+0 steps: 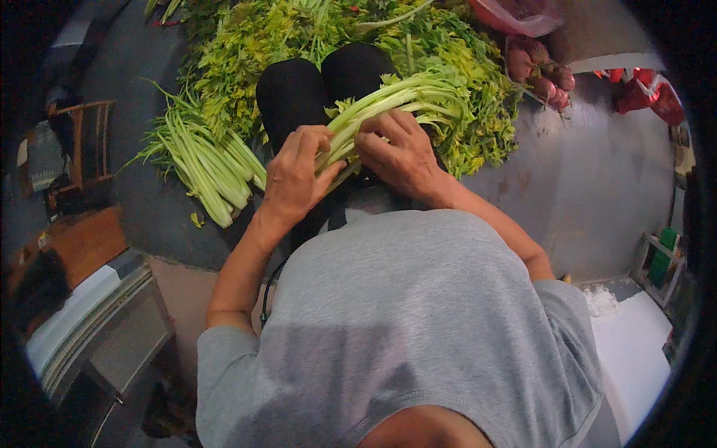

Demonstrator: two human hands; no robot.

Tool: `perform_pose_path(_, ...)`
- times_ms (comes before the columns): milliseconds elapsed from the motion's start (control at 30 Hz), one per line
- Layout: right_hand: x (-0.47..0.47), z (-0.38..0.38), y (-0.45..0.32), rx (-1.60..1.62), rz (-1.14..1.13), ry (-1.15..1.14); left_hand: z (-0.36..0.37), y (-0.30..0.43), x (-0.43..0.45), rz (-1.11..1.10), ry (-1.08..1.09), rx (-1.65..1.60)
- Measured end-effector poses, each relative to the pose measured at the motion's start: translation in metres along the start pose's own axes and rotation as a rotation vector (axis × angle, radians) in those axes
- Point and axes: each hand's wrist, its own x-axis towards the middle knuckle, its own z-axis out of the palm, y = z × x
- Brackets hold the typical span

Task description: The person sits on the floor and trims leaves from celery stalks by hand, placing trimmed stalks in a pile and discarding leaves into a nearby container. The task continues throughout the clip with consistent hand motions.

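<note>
A bunch of celery point(386, 101) lies across my black-clad knees, its leafy tops drooping to the right. Around its lower stalks my left hand point(299, 168) is closed, thumb towards the middle. My right hand point(395, 148) is at the stalks just to the right, fingers curled in; whether it grips a stalk or only touches the bunch cannot be made out. On the floor to the left lie trimmed-looking celery stalks point(207, 168), cut ends towards me. A wide heap of celery leaves point(476, 112) spreads beyond and on both sides of my knees.
Red onions point(540, 73) lie on the grey floor point(582, 196) at the upper right, beside a pink plastic bag point(521, 17). Red packages point(650, 95) sit farther right. A wooden chair point(84, 145) stands at the far left, and a small frame with a green item point(664, 257) at the right.
</note>
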Motion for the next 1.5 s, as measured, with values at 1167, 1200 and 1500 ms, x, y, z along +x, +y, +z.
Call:
perform_pose_path(1167, 0.039, -0.041, -0.029, 0.764, 0.684, -0.481, 0.004, 0.005, -0.019, -0.326, 0.068, -0.528)
perform_pose_path(1200, 0.038, -0.039, -0.03, 0.721, 0.651, -0.468, 0.002, 0.009, -0.016, -0.344, 0.076, -0.529)
perform_pose_path(1500, 0.034, -0.026, -0.034, 0.467, 0.447, -0.359, 0.006, 0.014, -0.013, -0.381, 0.138, -0.588)
